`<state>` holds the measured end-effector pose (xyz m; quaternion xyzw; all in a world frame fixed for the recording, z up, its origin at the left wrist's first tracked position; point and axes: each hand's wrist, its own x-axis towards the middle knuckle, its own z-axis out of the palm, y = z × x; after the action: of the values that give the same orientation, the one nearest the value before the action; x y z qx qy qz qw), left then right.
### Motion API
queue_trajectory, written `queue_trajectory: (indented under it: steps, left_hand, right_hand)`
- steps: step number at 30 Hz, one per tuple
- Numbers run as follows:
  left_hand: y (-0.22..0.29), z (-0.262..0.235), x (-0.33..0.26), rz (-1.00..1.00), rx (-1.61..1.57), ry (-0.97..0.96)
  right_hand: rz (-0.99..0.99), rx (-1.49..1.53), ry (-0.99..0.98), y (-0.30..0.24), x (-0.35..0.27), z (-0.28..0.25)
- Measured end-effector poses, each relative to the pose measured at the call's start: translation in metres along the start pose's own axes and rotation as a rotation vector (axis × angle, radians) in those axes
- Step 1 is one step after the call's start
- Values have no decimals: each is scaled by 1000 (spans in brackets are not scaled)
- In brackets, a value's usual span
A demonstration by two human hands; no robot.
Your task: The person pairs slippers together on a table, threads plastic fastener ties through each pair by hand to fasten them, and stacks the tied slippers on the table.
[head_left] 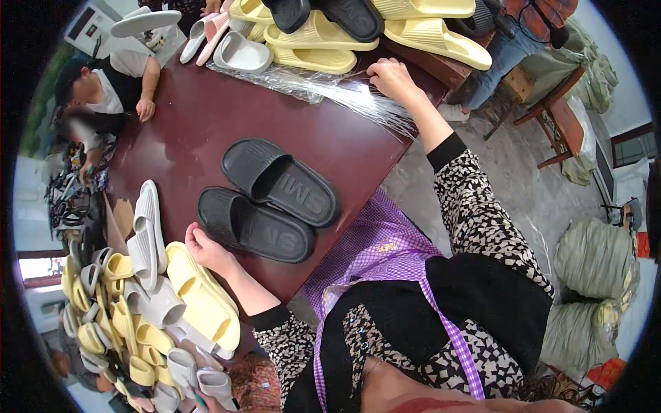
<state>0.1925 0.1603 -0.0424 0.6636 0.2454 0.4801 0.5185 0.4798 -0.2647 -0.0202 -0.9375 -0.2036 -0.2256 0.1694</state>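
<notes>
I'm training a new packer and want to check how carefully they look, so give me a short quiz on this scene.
1. Which of the person's hands is nearer the black slippers on the table?
2. True or false: the right hand holds a black slipper above the table.
3. The person's checked apron is white and: A) green, B) purple, C) orange.

Key:
1. The left hand.
2. False; it is at the clear plastic by the table's far edge.
3. B.
</notes>
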Motion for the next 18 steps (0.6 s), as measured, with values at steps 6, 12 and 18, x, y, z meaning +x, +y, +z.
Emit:
queue_trajectory:
  steps: [6,12,18]
  left_hand:
    - [1,2,1,-11,28,-7]
    - [22,30,-1,106,134,28]
    - [108,65,-24,437,324,-62]
  right_hand:
    - [-2,-6,-37,-1,-4,-10]
    - [-45,10,-82,10,-11,-29]
    - [-91,70,-55,-20,-23,-43]
